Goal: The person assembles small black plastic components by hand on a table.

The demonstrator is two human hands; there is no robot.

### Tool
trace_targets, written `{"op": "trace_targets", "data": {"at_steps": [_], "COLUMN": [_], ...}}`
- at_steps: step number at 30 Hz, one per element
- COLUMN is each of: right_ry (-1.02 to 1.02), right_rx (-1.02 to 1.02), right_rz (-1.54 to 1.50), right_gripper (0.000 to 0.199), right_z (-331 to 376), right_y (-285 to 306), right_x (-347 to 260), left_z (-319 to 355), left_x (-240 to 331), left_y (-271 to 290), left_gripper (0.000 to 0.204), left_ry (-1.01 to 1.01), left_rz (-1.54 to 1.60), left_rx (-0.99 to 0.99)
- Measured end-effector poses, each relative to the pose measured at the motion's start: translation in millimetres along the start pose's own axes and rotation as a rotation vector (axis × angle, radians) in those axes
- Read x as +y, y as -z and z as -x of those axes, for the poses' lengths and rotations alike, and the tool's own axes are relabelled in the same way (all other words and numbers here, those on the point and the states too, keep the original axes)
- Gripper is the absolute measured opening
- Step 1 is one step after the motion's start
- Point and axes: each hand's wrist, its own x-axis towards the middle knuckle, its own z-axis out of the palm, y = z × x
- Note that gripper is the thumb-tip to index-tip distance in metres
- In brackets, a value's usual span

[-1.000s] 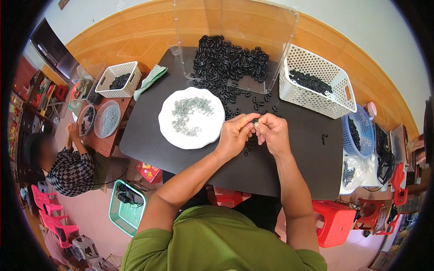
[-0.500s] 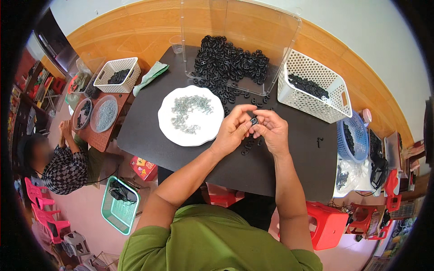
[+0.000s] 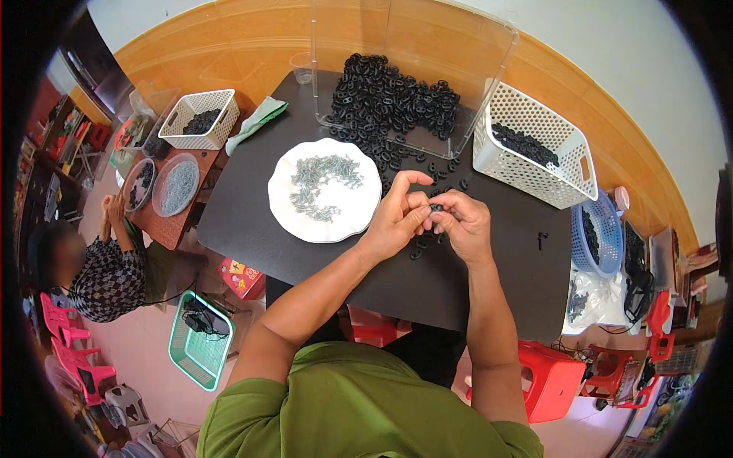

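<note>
Over the dark table, my right hand [image 3: 464,226] pinches a small black oval part [image 3: 436,208] between thumb and fingers. My left hand [image 3: 395,223] meets it there, its thumb and bent fingers pressed together beside the part, the index finger lifted above. Whatever may be in the left fingertips is too small to make out. Left of my hands, a white scalloped plate [image 3: 284,200] carries small silvery screw-like pieces [image 3: 319,177]. Beyond lies a heap of black oval parts [image 3: 382,107] with holes, spilling toward me from a clear plastic box [image 3: 481,91]. A few loose ones lie under my hands.
White perforated baskets with black pieces stand at the right [image 3: 527,180] and far left [image 3: 200,142]. A blue basket [image 3: 608,244] sits beyond the table's right edge. One black piece [image 3: 541,241] lies apart. A co-worker [image 3: 107,278] sits left; a red stool [image 3: 551,382] stands lower right.
My left index finger has lifted away from the right fingertips. The black part has turned between my fingers and shows a different side. Both hands stay in nearly the same place.
</note>
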Motion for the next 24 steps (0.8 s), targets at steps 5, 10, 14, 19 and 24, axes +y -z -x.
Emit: {"op": "trace_targets", "data": {"at_steps": [5,10,14,19,24], "right_ry": [-0.001,-0.035,-0.065,-0.115,-0.107], "right_rx": [0.013,-0.020,-0.036,-0.016,0.002], "right_rz": [0.011,-0.158,-0.182,-0.225,-0.236], "right_gripper": [0.020,0.033,0.035,0.031,0.026], "right_z": [-1.5,0.1,1.3,2.0,3.3], "right_y": [-2.5,-3.8,-2.6,-3.5,-4.1], "right_x": [-3.2,-2.8,-1.0,-1.7,-0.6], "left_z": [-1.6,-1.8,-2.6,-1.8,-2.6], "left_x": [-1.0,-0.1,-1.9,-1.5,-3.2], "left_y": [3.6,5.3,5.9,5.5,3.3], "left_gripper": [0.031,0.029,0.028,0.028,0.026], "left_ry": [0.018,0.003,-0.029,-0.046,-0.061], "left_rz": [0.088,0.073,0.023,-0.008,-0.011], "left_rx": [0.013,0.030,0.031,0.025,0.001]}}
